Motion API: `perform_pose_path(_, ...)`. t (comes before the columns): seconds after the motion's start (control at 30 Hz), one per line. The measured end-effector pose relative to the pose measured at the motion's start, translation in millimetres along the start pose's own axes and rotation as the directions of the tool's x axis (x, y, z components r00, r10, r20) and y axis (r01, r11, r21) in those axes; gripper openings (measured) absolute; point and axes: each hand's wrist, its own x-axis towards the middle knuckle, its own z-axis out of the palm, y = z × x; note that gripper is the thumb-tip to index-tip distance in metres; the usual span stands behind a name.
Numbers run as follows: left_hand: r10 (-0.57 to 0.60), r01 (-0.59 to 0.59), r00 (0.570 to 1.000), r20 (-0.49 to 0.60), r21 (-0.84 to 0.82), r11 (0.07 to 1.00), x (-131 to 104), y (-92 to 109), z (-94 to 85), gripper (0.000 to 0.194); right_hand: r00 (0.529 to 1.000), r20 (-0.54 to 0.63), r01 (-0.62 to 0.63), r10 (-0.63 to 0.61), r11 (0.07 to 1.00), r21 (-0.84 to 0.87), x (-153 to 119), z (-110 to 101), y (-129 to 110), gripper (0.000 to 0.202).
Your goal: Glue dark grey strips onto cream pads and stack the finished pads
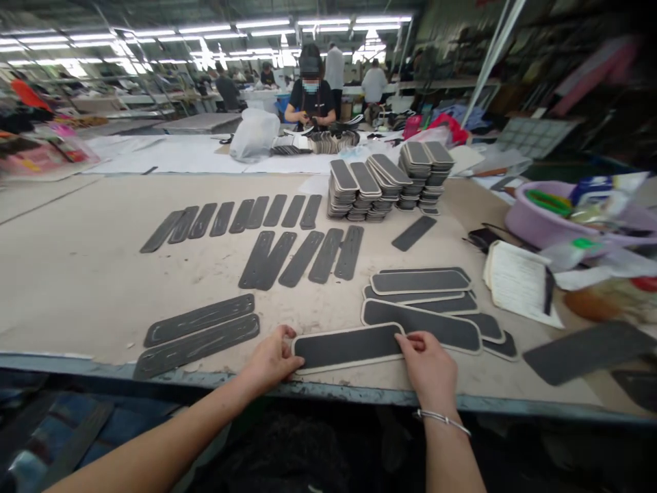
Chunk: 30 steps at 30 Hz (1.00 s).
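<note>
Near the front edge of the table, a long dark grey pad with a pale border [349,347] lies between my two hands. My left hand [274,356] pinches its left end, thumb on top. At the right end, my right hand [427,359] grips the corner between thumb and fingers. Just behind it, several similar bordered pads [421,323] overlap in a loose pile. Left of my left hand lie two dark strips [200,320] with shiny streaks on them. Farther back, more streaked dark strips [302,259] are laid out in two rows.
Stacks of bordered pads [367,179] stand at the back, with a single dark strip [413,233] before them. A purple basin [538,219], a notebook [521,281] and dark flat pieces [585,350] are on the right. A person [313,96] works across the table [76,274].
</note>
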Motion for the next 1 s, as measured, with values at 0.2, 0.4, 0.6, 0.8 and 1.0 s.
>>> perform_pose_path(0.2, 0.008, -0.008, 1.0, -0.002, 0.11, 0.994, 4, 1, -1.2, 0.041, 1.0, -0.018, 0.013, -0.013, 1.0, 0.006, 0, 2, 0, 0.033)
perform_pose_path(0.4, 0.018, -0.017, 1.0, -0.006, 0.135, 0.991, 4, 0, -1.4, 0.042, 1.0, -0.003, 0.026, -0.026, 1.0, -0.002, -1, 1, -1, 0.028)
perform_pose_path(0.6, 0.007, -0.009, 1.0, 0.008, 0.156, 0.988, 4, -1, -0.4, 0.045, 1.0, 0.012, 0.015, -0.015, 1.0, -0.005, 0, -1, -2, 0.029)
perform_pose_path(0.8, 0.06, -0.052, 0.998, -0.023, 0.26, 0.964, -1, 3, -4.0, 0.05, 0.999, 0.013, 0.031, -0.031, 0.999, -0.02, -3, 1, 0, 0.027)
perform_pose_path(1.0, 0.323, -0.313, 0.946, 0.037, 0.377, 0.872, -10, -3, -4.4, 0.033, 0.963, -0.164, 0.198, -0.214, 0.974, -0.108, -10, 2, -4, 0.035)
